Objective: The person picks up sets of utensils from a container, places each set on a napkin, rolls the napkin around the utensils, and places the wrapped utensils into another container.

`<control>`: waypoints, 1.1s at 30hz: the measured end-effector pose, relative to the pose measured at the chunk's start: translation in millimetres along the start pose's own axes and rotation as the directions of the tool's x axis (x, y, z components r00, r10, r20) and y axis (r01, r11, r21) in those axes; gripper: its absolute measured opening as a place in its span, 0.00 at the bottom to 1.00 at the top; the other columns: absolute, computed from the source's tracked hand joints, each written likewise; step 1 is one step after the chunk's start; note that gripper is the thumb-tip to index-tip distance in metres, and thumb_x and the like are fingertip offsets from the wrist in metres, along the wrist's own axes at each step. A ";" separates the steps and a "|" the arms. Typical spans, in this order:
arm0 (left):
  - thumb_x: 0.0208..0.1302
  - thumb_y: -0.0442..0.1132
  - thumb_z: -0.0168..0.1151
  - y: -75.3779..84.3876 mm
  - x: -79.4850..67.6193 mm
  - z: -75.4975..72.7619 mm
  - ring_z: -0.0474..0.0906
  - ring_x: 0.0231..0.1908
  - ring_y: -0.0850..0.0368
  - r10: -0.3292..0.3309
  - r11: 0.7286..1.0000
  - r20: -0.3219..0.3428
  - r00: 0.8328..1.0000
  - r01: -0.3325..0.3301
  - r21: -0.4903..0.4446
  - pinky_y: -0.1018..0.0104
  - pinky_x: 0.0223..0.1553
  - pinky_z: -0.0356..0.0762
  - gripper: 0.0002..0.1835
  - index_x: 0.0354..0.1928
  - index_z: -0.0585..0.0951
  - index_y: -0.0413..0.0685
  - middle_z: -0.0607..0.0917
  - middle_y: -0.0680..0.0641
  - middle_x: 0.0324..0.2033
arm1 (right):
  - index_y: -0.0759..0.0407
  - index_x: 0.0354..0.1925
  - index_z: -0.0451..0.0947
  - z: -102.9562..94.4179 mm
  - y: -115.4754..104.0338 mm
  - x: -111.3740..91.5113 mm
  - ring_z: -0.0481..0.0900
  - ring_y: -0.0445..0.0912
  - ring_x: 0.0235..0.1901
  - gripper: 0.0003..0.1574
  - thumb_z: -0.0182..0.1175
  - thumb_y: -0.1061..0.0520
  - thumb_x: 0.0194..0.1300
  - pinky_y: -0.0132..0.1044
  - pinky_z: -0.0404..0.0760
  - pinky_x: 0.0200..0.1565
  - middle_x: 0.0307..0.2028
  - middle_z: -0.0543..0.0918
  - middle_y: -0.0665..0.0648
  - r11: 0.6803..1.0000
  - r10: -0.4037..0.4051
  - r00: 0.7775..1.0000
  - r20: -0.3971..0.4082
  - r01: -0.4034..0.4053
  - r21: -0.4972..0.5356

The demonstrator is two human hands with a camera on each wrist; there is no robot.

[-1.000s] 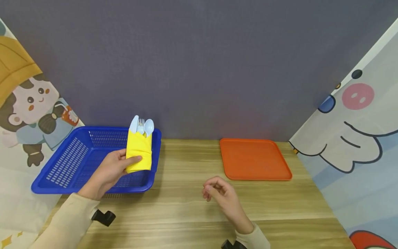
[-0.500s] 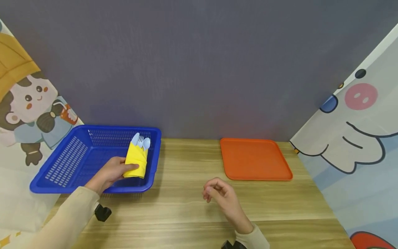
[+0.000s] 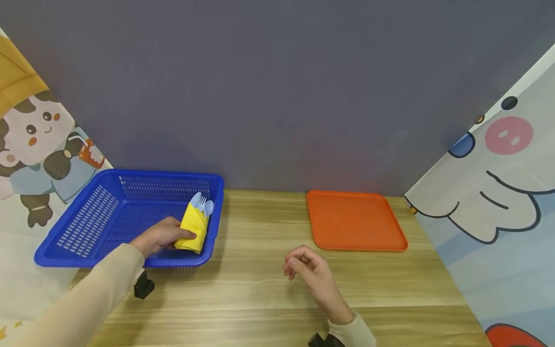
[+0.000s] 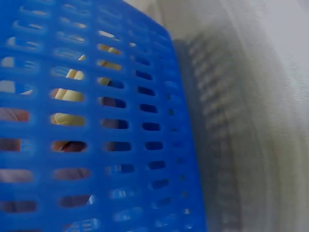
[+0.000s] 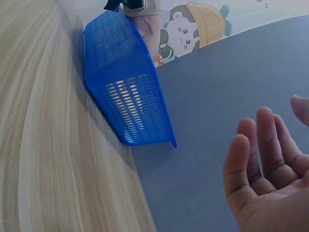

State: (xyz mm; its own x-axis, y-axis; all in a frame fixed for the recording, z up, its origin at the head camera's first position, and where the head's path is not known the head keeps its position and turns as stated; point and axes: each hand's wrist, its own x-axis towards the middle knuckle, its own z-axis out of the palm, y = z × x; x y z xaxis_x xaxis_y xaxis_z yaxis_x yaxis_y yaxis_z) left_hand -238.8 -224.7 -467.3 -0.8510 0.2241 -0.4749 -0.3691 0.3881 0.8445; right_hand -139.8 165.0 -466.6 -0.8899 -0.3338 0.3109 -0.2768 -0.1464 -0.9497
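Observation:
My left hand [image 3: 162, 234] pinches a yellow napkin [image 3: 193, 228] wrapped around pale blue cutlery, inside the right part of a blue basket [image 3: 126, 261]. A knife [image 3: 194, 199], a fork [image 3: 201, 203] and a spoon [image 3: 208, 207] stick out of the napkin's top, tilted a little to the right. In the left wrist view the slotted wall of the basket [image 4: 140, 111] hides most of the hand; only bits of skin and yellow show through. The right hand [image 3: 310, 270] hovers above the wooden table, fingers loosely curled with nothing in them.
An orange tray [image 3: 355, 221] lies flat at the back right of the wooden table [image 3: 260, 289]. A grey panel [image 3: 269, 96] stands behind, and printed curtains [image 3: 511, 183] flank both sides. The basket's raised rim surrounds the left hand.
The left hand has lowered the napkin-wrapped cutlery from above the basket's right side down into it, tilting the bundle to the right. My right hand has stayed practically still.

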 end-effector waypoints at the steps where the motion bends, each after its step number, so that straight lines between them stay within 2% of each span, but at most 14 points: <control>1: 0.62 0.32 0.65 0.0 1.0 0.5 0.82 0.34 0.54 -0.007 1.000 0.010 1.000 0.007 -0.001 0.57 0.40 0.85 0.18 0.47 0.74 0.22 0.84 0.43 0.34 | 0.74 0.42 0.74 -0.2 -0.2 0.2 0.81 0.44 0.32 0.07 0.52 0.67 0.75 0.37 0.84 0.33 0.32 0.83 0.62 1.000 -0.006 1.000 0.002 0.006 -0.001; 6: 0.62 0.33 0.65 0.6 7.2 3.7 0.81 0.34 0.54 -0.061 0.998 0.031 0.998 0.060 0.019 0.59 0.39 0.84 0.19 0.48 0.74 0.25 0.84 0.42 0.35 | 0.74 0.41 0.74 0.4 -0.7 1.0 0.81 0.44 0.32 0.07 0.54 0.67 0.74 0.35 0.83 0.32 0.32 0.83 0.61 1.000 -0.019 1.000 0.002 0.019 0.014; 11: 0.62 0.31 0.65 -0.6 11.6 5.5 0.82 0.37 0.52 -0.081 0.997 0.044 0.996 0.081 0.012 0.58 0.41 0.84 0.20 0.50 0.72 0.24 0.83 0.40 0.38 | 0.74 0.41 0.74 3.6 0.7 0.3 0.81 0.44 0.31 0.06 0.54 0.68 0.74 0.36 0.84 0.32 0.32 0.82 0.64 1.000 -0.018 1.000 0.009 0.018 0.023; 17: 0.62 0.31 0.64 -3.3 10.7 6.9 0.83 0.37 0.52 -0.051 0.998 0.056 0.997 0.048 0.050 0.56 0.44 0.85 0.18 0.48 0.73 0.23 0.84 0.39 0.37 | 0.74 0.40 0.74 6.4 2.8 -1.2 0.81 0.44 0.32 0.06 0.53 0.69 0.73 0.35 0.84 0.32 0.32 0.82 0.65 1.000 -0.006 1.000 0.013 0.006 0.029; 20: 0.61 0.32 0.65 -3.6 8.3 7.6 0.83 0.35 0.52 -0.014 0.992 0.039 0.999 0.009 0.127 0.58 0.41 0.85 0.16 0.44 0.75 0.25 0.85 0.40 0.35 | 0.74 0.40 0.74 7.6 2.8 -1.4 0.81 0.43 0.32 0.06 0.54 0.69 0.73 0.34 0.83 0.33 0.32 0.83 0.63 1.000 0.001 1.000 0.013 -0.001 0.031; 22: 0.60 0.33 0.67 -3.3 6.2 7.3 0.81 0.34 0.52 0.009 0.978 0.010 1.000 -0.011 0.209 0.60 0.38 0.83 0.16 0.42 0.75 0.26 0.83 0.41 0.34 | 0.74 0.41 0.74 8.6 2.8 -1.4 0.81 0.43 0.32 0.06 0.54 0.68 0.73 0.34 0.83 0.33 0.33 0.83 0.62 0.999 0.007 1.000 0.015 -0.007 0.034; 23: 0.59 0.35 0.68 -2.9 5.1 7.0 0.79 0.33 0.52 0.013 0.965 -0.015 1.000 -0.009 0.263 0.61 0.36 0.82 0.17 0.42 0.74 0.28 0.82 0.41 0.33 | 0.74 0.41 0.74 9.0 2.7 -1.4 0.81 0.43 0.32 0.06 0.54 0.68 0.73 0.34 0.83 0.33 0.33 0.83 0.61 0.999 0.008 1.000 0.018 -0.009 0.035; 25: 0.57 0.40 0.70 -1.6 3.0 6.3 0.75 0.33 0.50 0.034 0.918 -0.073 0.997 -0.002 0.397 0.60 0.35 0.78 0.21 0.41 0.73 0.30 0.78 0.41 0.32 | 0.74 0.41 0.74 9.7 2.9 -1.5 0.81 0.43 0.32 0.06 0.54 0.68 0.73 0.34 0.83 0.33 0.33 0.83 0.60 0.999 0.012 1.000 0.019 -0.013 0.037; 29: 0.52 0.48 0.74 1.9 0.1 6.8 0.71 0.37 0.40 0.108 0.788 -0.172 0.979 0.021 0.616 0.48 0.39 0.75 0.33 0.43 0.68 0.28 0.72 0.35 0.34 | 0.74 0.41 0.74 10.0 3.4 -1.9 0.81 0.43 0.32 0.07 0.54 0.68 0.73 0.34 0.83 0.33 0.33 0.83 0.60 0.999 0.004 1.000 0.025 -0.005 0.034; 32: 0.51 0.49 0.75 4.8 -0.9 9.5 0.71 0.39 0.37 0.170 0.720 -0.169 0.971 -0.005 0.694 0.43 0.42 0.74 0.35 0.44 0.68 0.26 0.72 0.33 0.35 | 0.75 0.41 0.74 10.1 3.9 -2.0 0.81 0.43 0.32 0.07 0.54 0.68 0.74 0.35 0.84 0.32 0.33 0.83 0.61 0.999 -0.014 0.999 0.033 0.013 0.032; 33: 0.52 0.47 0.74 5.4 -0.9 10.5 0.72 0.39 0.37 0.177 0.713 -0.153 0.972 -0.020 0.701 0.43 0.42 0.75 0.33 0.44 0.69 0.26 0.73 0.34 0.35 | 0.76 0.41 0.73 10.1 4.2 -2.1 0.81 0.43 0.33 0.07 0.53 0.68 0.74 0.36 0.84 0.32 0.32 0.82 0.62 0.999 -0.023 0.999 0.039 0.022 0.032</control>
State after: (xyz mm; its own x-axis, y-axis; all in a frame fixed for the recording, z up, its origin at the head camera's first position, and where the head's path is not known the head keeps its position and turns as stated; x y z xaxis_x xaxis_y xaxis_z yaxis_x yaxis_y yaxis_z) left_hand -236.1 -213.4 -464.9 -0.9499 0.1500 -0.2742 0.0154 0.8987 0.4382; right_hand -135.5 155.7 -470.9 -0.8687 -0.3661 0.3337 -0.2841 -0.1837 -0.9410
